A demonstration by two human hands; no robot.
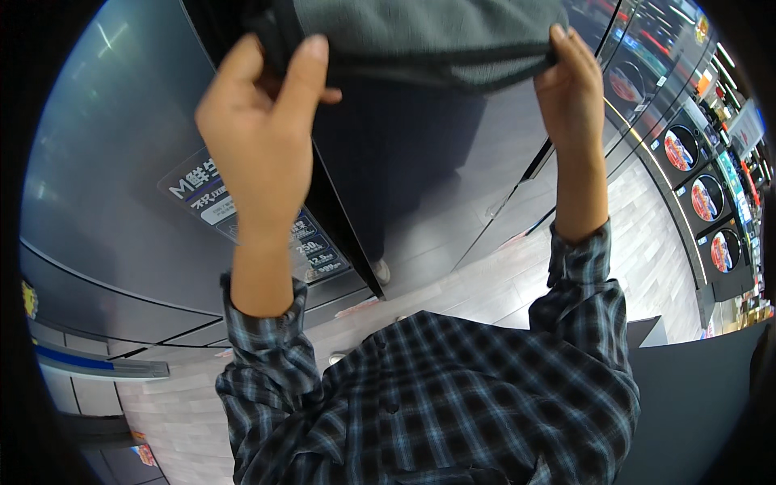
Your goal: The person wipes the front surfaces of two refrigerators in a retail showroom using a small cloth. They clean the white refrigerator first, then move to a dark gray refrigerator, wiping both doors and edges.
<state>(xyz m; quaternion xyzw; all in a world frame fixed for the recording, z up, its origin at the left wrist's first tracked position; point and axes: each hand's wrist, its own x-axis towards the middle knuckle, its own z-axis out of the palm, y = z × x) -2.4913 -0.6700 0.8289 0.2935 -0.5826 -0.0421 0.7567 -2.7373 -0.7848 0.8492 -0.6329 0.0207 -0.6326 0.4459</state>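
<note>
A grey cloth (436,28) with dark edging is held up at the top of the view, in front of a tall dark glossy cabinet, seemingly a refrigerator (105,162). My left hand (263,133) pinches its left end between thumb and fingers; the fingertips are partly hidden and a little blurred. At its right corner my right hand (572,93) grips the edge, thumb on the near side. The cloth hangs stretched between both hands, its lower border sagging slightly. Its upper part runs out of the picture.
An info sticker (259,218) is on the left cabinet door. Several front-loading washers (707,198) line the right side. Light wood-look floor (655,218) runs below the cabinets, and a dark grey panel (695,404) stands at the lower right.
</note>
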